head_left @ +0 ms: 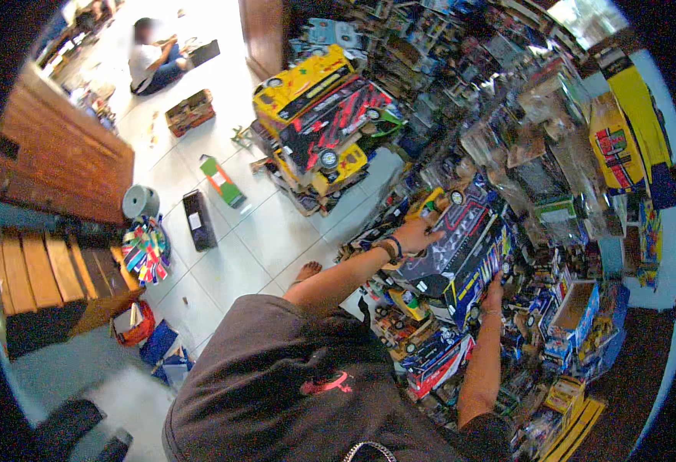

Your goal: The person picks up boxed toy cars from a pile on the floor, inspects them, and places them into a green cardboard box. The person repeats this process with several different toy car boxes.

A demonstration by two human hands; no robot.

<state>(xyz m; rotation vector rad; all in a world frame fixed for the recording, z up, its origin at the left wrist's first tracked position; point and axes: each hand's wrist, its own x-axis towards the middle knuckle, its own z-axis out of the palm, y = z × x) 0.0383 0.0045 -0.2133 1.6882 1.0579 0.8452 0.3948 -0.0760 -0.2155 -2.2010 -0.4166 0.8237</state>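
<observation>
A large toy bus (465,258), dark on its upper face with blue and yellow along one edge, lies between my two hands amid other toy vehicles. My left hand (418,235), with bands at the wrist, grips its left edge, fingers bent over the surface. On the opposite, right edge, my right hand (493,294) is closed, its fingertips partly hidden by the bus. Just below stands a red, white and blue toy vehicle (442,368). A smaller yellow toy vehicle (405,302) is partly covered beneath the bus.
Stacked yellow and black-red toy buses (330,127) stand ahead on the tiled floor. Packed toy vehicles (507,154) fill the right side. A green toy part (222,183) and a black box (196,221) lie at left. A person (153,61) sits far off near a wooden box (190,113).
</observation>
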